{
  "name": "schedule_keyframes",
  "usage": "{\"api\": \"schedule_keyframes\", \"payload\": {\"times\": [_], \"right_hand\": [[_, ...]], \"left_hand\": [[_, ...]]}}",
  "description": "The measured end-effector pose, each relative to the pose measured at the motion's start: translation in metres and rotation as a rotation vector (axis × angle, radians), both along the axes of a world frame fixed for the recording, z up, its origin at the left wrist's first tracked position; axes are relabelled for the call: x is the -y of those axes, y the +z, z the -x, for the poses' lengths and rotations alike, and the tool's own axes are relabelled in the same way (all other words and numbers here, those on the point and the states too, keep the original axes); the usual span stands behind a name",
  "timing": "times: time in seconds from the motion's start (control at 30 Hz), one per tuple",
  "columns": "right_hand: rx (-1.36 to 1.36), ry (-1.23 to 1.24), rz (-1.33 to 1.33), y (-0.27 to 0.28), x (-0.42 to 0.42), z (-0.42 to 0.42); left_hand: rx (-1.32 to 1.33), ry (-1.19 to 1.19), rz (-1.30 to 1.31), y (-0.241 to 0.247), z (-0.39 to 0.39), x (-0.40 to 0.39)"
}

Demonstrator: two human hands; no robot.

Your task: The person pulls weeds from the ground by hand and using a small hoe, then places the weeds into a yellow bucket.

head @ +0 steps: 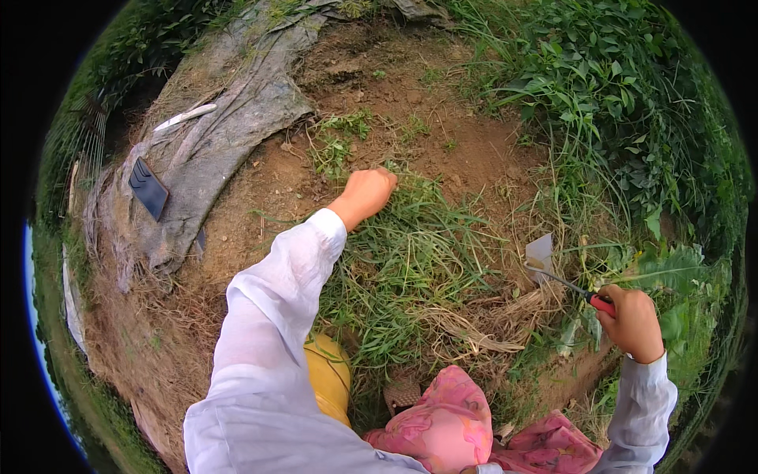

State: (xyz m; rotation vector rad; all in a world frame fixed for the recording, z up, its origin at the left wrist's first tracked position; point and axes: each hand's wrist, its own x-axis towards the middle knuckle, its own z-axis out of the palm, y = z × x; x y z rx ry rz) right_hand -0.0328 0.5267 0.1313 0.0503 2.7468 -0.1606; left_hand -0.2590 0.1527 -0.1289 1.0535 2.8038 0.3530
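Observation:
My left hand (366, 194) is closed at the upper edge of a heap of pulled grass and weeds (408, 255); whether stems are between its fingers cannot be made out. To the right, my right hand (633, 323) grips the red and black handle of a hand trowel (599, 304). Its thin metal shaft runs up and left to a flat pale blade, which stands over dry grass and soil beside leafy weeds. Dry straw-coloured stalks (474, 335) lie at the near side of the heap. Small green weeds (340, 139) stand in the brown soil beyond my left hand.
A grey fabric sheet (237, 130) lies at the left, bearing a dark flat phone-like device (149, 189) and a white, narrow object (185, 117). Dense leafy plants (598, 83) border the right. Something yellow and rounded (328, 376) is beside my pink patterned trouser leg (450, 415).

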Motion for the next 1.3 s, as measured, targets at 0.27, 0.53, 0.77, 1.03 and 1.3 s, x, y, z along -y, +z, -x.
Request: {"api": "schedule_keyframes", "payload": {"times": [0.27, 0.53, 0.77, 1.03, 1.3], "right_hand": [[0.015, 0.027, -0.042, 0.003, -0.012, -0.001], [-0.019, -0.007, 0.026, -0.01, -0.03, -0.015], [-0.066, 0.023, 0.024, -0.01, -0.024, -0.023], [-0.019, -0.037, -0.06, -0.01, -0.019, -0.024], [-0.089, -0.177, 0.008, -0.031, -0.041, -0.071]], "left_hand": [[-0.357, 0.282, 0.562, 0.007, 0.094, 0.059], [0.074, 0.214, 0.018, -0.006, 0.039, 0.052], [0.252, -0.091, 0.159, 0.024, -0.03, -0.02], [0.12, 0.04, 0.307, -0.025, 0.061, -0.069], [0.011, -0.287, 0.166, 0.013, -0.149, -0.051]]}}
